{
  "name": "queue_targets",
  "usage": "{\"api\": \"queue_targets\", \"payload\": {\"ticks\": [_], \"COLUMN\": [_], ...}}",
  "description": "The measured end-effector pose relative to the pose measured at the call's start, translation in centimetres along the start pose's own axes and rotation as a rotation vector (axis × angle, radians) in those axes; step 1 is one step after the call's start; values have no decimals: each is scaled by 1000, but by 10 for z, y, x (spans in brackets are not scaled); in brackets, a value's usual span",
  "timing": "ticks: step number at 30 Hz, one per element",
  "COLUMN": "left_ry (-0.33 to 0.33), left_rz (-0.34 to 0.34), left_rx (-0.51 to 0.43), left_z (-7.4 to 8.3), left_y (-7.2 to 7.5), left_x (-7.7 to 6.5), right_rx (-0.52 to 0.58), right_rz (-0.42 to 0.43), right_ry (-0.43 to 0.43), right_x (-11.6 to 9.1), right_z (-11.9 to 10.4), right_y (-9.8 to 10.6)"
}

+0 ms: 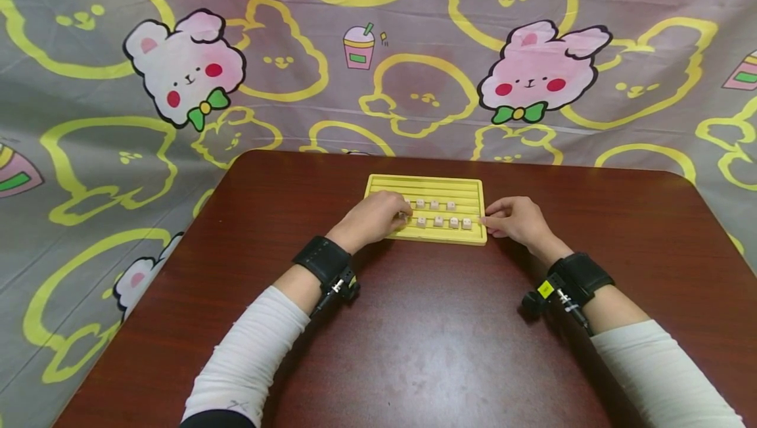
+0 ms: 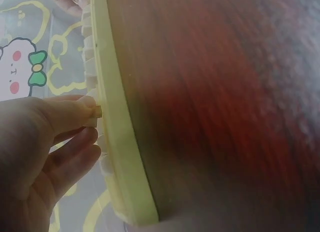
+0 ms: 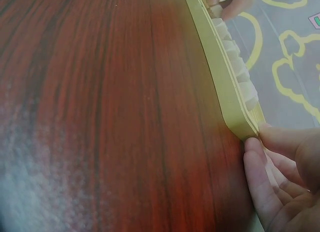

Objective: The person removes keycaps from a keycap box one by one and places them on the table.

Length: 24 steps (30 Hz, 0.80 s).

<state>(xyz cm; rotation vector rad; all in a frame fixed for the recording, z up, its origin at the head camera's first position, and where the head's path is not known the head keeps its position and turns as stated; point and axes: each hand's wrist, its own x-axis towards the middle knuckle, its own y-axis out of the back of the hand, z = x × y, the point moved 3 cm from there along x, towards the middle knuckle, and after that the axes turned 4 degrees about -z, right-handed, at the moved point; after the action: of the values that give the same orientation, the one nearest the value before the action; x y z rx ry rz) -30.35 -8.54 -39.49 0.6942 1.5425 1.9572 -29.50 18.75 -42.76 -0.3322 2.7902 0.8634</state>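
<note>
Left hand [image 1: 375,219] pinches 1 small block [image 2: 92,122] at left part of yellow tray [image 1: 437,239] on counter [image 1: 426,323]; right hand [image 1: 519,223] pinches tray's right edge. Advise: brace tray, seat block square.

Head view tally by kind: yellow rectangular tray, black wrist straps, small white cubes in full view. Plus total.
Yellow rectangular tray: 1
Black wrist straps: 2
Small white cubes in full view: 7
Total: 10
Cubes covered by the left hand excluded.
</note>
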Motion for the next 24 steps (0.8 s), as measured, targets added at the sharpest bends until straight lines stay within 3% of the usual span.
{"api": "queue_targets", "payload": {"ticks": [8, 15, 24], "left_ry": [-30, 24, 33], "left_rz": [-27, -23, 0], "left_rx": [8, -10, -16], "left_z": [0, -4, -11], "left_y": [13, 26, 32], "left_x": [-9, -23, -43], "right_rx": [-6, 3, 6], "right_rz": [6, -3, -8], "right_ry": [14, 18, 19], "right_x": [0, -1, -1], "right_z": [2, 1, 0], "right_y": [1, 0, 0]}}
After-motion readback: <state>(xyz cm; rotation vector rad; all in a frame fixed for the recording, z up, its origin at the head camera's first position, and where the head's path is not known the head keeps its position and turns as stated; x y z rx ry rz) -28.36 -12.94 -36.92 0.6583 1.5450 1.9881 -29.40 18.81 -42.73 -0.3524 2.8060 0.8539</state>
